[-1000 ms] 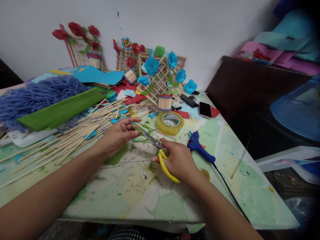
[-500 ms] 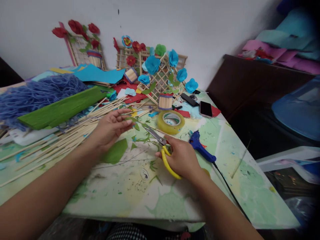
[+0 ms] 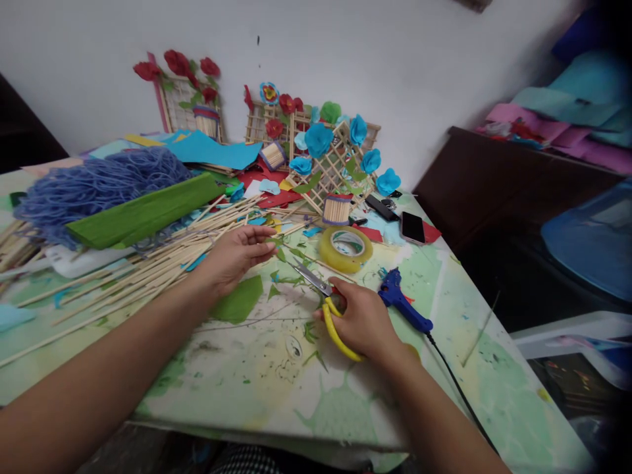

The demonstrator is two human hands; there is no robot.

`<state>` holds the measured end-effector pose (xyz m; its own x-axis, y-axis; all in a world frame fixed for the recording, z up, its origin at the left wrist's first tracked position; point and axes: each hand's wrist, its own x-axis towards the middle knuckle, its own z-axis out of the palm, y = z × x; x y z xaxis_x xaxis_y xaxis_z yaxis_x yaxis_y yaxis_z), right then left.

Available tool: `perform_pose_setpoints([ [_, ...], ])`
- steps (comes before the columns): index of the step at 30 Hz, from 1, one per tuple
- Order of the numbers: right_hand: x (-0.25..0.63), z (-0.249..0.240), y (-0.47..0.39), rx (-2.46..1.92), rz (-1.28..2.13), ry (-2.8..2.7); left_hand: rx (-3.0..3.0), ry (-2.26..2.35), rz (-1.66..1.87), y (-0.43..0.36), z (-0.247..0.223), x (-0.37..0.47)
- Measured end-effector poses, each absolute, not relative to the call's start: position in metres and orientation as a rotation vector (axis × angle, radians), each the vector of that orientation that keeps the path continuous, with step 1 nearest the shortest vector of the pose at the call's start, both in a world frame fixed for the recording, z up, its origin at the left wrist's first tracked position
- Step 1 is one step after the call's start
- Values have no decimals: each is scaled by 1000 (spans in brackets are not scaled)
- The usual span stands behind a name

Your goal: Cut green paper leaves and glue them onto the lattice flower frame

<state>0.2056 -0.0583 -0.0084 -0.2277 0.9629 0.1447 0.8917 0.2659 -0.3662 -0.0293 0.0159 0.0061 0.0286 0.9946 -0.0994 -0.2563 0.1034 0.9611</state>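
Note:
My left hand [image 3: 241,258] is over the table with thumb and fingers pinched on a small piece of green paper [image 3: 279,253], partly hidden by the fingertips. In my right hand [image 3: 368,319] is a pair of scissors [image 3: 312,279] with yellow handles, its blades nearly together and pointing toward the left hand. A larger sheet of green paper [image 3: 240,300] lies under my left wrist. Green paper scraps [image 3: 274,291] are scattered below the blades. Beyond the scissors lies a roll of clear yellowish tape [image 3: 326,249].
A blue glue gun [image 3: 405,304] with a black cord lies right of my right hand. Thin wooden sticks [image 3: 148,280] and blue yarn [image 3: 106,191] cover the left side. Stick lattices with paper flowers [image 3: 318,139] stand at the back, near a phone [image 3: 412,228].
The camera view has turned slightly, so the scene sits further right and a little lower. Both hands keep nearly the same places over the table, still holding the scissors and green paper.

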Motion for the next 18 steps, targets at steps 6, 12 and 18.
perform_pose_setpoints([
  [6,205,-8,-58,-1605,279,-2131,1011,1003,1113,6,-4,-17],
  [12,205,-8,-59,-1621,254,-2184,1105,961,1044,1,-11,-12],
  [18,205,-8,-59,-1603,232,-2227,1141,968,1034,1,-11,-12],
])
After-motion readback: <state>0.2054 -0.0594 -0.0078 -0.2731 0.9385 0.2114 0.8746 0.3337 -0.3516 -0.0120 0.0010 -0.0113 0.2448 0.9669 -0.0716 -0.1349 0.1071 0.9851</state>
